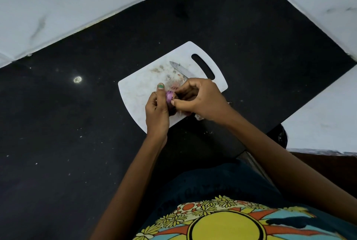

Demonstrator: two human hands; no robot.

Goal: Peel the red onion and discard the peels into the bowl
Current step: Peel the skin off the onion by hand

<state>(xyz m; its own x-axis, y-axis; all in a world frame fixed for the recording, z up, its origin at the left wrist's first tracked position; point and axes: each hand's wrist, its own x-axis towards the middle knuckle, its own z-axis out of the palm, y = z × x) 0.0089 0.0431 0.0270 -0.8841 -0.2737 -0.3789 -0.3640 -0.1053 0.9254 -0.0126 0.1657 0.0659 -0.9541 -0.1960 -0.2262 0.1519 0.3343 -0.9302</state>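
A small red onion [169,98], purple where its skin is off, is held just above the white cutting board [139,88]. My left hand [156,112] grips it from the left, thumb up along its side. My right hand [201,100] reaches in from the right and pinches the onion's dark outer skin with fingertips and thumb. Most of the onion is hidden between the two hands. No bowl is in view.
A knife [181,70] lies on the board behind my hands, blade pointing up-left, handle hidden. Thin peel scraps [199,117] lie by the board's right edge under my right wrist. The board sits on a black counter [77,123] bounded by white tiled walls.
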